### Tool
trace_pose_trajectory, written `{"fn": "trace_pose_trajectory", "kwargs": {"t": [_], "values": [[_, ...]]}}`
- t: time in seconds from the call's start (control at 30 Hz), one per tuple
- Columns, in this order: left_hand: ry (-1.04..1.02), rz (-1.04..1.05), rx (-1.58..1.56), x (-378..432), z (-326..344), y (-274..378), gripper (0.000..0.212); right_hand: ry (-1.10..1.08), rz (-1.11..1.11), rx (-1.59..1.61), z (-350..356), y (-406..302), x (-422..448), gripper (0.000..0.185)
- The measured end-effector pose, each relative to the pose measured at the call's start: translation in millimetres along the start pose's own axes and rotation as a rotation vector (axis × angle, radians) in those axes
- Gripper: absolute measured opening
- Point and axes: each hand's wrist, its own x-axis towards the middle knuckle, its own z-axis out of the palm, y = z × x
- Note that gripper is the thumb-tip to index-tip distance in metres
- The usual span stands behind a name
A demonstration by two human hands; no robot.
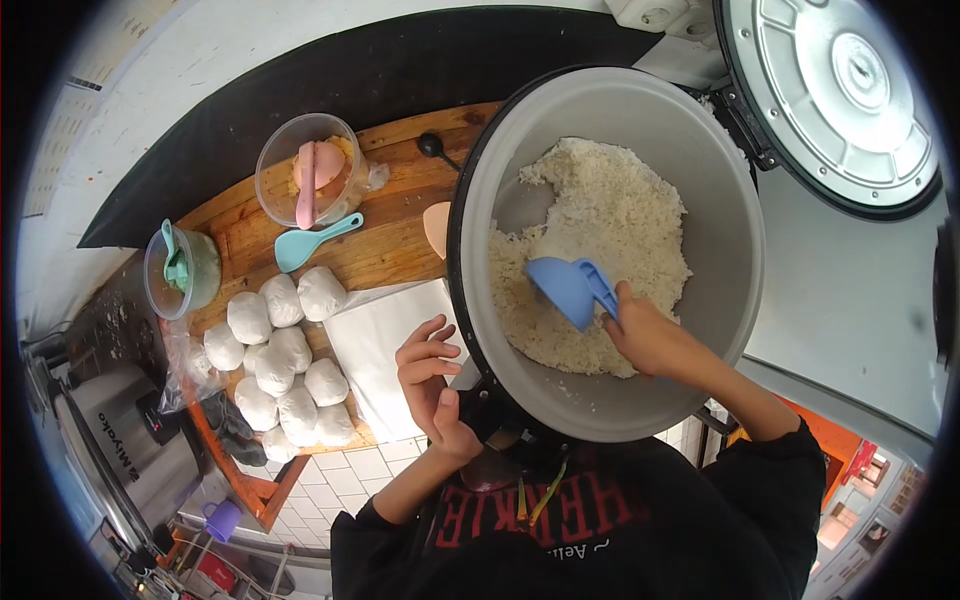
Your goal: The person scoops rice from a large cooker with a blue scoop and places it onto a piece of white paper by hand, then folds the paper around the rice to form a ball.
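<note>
A blue plastic scoop (564, 289) is gripped by its handle in my right hand (651, 330). Its bowl dips into the white cooked rice (615, 202), which covers much of the bottom of a large grey rice cooker pot (712, 195). A patch of the pot's bottom shows bare on the left. Beside the pot's near left rim, my left hand (431, 382) is raised with its fingers apart and slightly bent, holding nothing. Just behind that hand lies a stack of white paper sheets (390, 330) on the wooden table (405, 180).
Several wrapped white balls (274, 367) cluster on the table's left. Behind them are a turquoise rice paddle (315, 241), a clear tub (270, 199) with a pink ladle, and a smaller tub (202, 281). The cooker's metal lid (832, 97) stands open at the back right.
</note>
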Motion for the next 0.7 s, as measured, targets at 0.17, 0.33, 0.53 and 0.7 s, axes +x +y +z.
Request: {"fn": "trace_pose_trajectory", "kwargs": {"t": [0.17, 0.33, 0.53, 0.7], "values": [[-0.027, 0.002, 0.018, 1, -1, 2, 0.023, -0.043, -0.046, 0.138, 22, -14, 28, 0.024], [-0.027, 0.02, 0.023, 1, 1, 2, 0.023, -0.526, 0.075, 0.706, -8, 16, 46, 0.015], [-0.066, 0.033, 0.023, 3, -1, 0, 0.025, -0.696, 0.093, 0.759, -42, 9, 21, 0.007], [-0.072, 0.111, -0.071, 1, -2, -3, 0.02, -0.533, 0.081, 0.781, -112, -25, -49, 0.019]]}}
